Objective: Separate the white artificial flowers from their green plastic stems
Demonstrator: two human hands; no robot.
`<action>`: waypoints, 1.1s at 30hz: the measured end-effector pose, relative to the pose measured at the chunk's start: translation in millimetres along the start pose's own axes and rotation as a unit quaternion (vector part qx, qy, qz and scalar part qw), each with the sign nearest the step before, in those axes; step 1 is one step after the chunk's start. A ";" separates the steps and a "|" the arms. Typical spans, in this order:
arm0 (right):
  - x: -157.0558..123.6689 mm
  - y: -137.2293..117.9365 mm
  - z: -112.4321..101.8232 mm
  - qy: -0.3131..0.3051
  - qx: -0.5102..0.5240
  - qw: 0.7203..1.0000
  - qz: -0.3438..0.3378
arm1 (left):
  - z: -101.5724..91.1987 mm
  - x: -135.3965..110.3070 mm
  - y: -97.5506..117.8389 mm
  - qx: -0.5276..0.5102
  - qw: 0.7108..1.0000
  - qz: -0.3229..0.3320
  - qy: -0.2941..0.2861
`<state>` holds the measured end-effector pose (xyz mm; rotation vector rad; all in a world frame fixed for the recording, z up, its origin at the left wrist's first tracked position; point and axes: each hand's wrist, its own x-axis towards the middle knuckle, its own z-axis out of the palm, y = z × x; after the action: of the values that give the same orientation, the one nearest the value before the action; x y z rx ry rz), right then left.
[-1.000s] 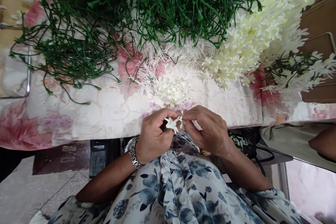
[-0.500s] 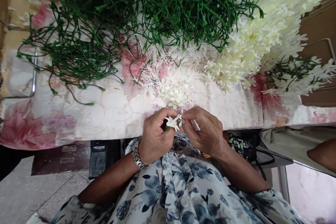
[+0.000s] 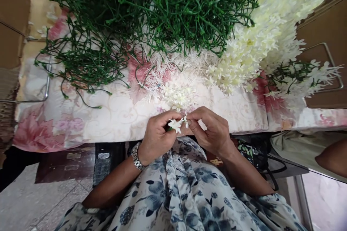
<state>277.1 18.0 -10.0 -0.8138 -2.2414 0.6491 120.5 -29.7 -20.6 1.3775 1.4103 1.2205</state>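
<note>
Close to my body, at the table's near edge, my left hand [image 3: 162, 135] pinches a white artificial flower [image 3: 175, 125] with a bit of green stem beside it. My right hand [image 3: 210, 130] is closed at the fingertips on a small white blossom [image 3: 185, 121] right beside that flower; its stem is mostly hidden by the fingers. Just beyond my hands lies a small heap of loose cream blossoms [image 3: 179, 95]. Thin white sprigs [image 3: 162, 74] are spread behind it.
A large pile of green plastic stems [image 3: 184, 7] covers the back, with a smaller bunch [image 3: 86, 65] at left. Cream flowers [image 3: 244, 54] are heaped at right, near finished-looking white sprays [image 3: 300, 79]. Cardboard boxes [image 3: 325, 43] flank the flowered tablecloth [image 3: 114, 122]. Another person's arm [image 3: 332, 158] shows at right.
The flower held in my left hand has shifted slightly left, and a small gap shows between it and the blossom at my right fingertips. The whole view has turned a little.
</note>
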 end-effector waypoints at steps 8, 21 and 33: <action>1.0 3.0 -12.5 -0.082 -0.033 0.995 -0.042 | -3.1 2.5 4.2 -0.023 0.999 -0.023 -0.043; 3.3 8.4 -9.3 -0.115 -0.045 0.990 -0.071 | -0.1 -1.2 -4.0 0.049 0.999 0.022 -0.008; 12.3 0.5 -14.0 -0.170 -0.094 0.979 -0.065 | 0.0 0.0 -4.9 0.067 0.997 0.039 -0.021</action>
<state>280.1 30.0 4.0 -0.6784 -2.6751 0.5526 119.4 -29.4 -25.4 1.5537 1.4424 1.1576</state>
